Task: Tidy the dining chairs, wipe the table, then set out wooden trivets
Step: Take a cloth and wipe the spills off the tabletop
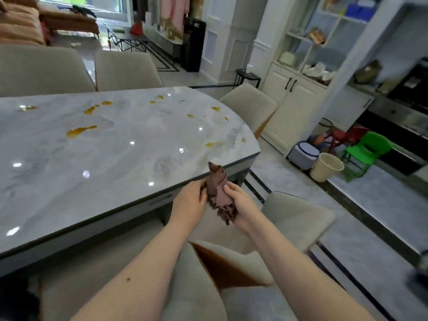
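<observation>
While both hands grip crumpled brown cloth [218,195], glossy marble table [92,163] stained.

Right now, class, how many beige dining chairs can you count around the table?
5: two at the far side, one at the right end, two nearest the camera. Others may be out of frame.

I am counting five beige dining chairs around the tabletop [115,163]: two at its far side, one at its right end, two at its near edge. One brown cloth [218,193] is sitting between two hands. Roughly a dozen orange spills are dotting the tabletop.
</observation>
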